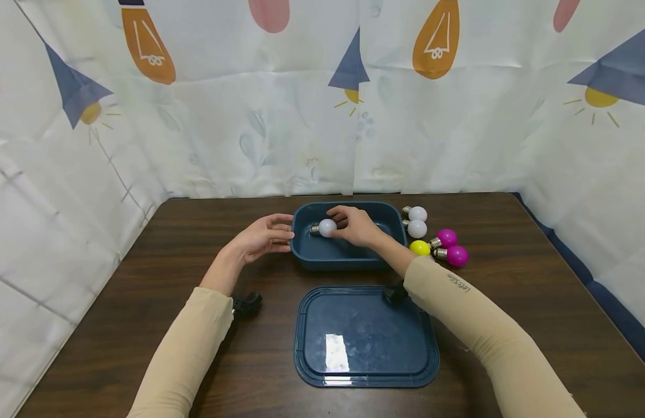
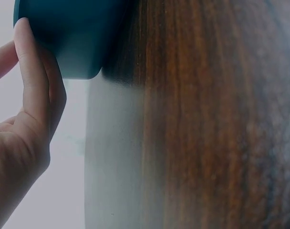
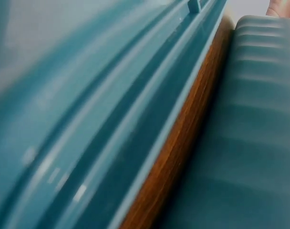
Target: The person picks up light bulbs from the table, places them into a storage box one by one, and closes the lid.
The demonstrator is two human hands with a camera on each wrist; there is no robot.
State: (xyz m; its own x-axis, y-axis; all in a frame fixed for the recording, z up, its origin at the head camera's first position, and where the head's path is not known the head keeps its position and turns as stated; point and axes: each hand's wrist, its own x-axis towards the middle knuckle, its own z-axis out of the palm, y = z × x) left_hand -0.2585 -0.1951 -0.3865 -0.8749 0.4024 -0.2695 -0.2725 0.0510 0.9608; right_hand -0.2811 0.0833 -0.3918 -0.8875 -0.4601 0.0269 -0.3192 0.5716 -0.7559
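In the head view, a dark blue rectangular box [image 1: 348, 264] stands near the table's far side. My left hand [image 1: 262, 237] reaches its left end, fingers fairly straight and fingertips at the outer wall and rim. The left wrist view shows the same fingers [image 2: 33, 81] against the box wall [image 2: 73, 43]. My right hand [image 1: 356, 225] is inside the box and holds a white light bulb [image 1: 327, 227] by its round end, thumb against the globe. The bulb's metal screw base [image 1: 314, 229] points left. Only a bit of the right hand [image 3: 281, 8] appears in the right wrist view.
A dark blue lid [image 1: 366, 337] lies in front of the box, under my right forearm. Right of the box are two white bulbs [image 1: 417, 228], a yellow bulb [image 1: 420, 248] and two magenta bulbs [image 1: 457, 255]. A printed curtain [image 1: 301, 145] hangs behind the table.
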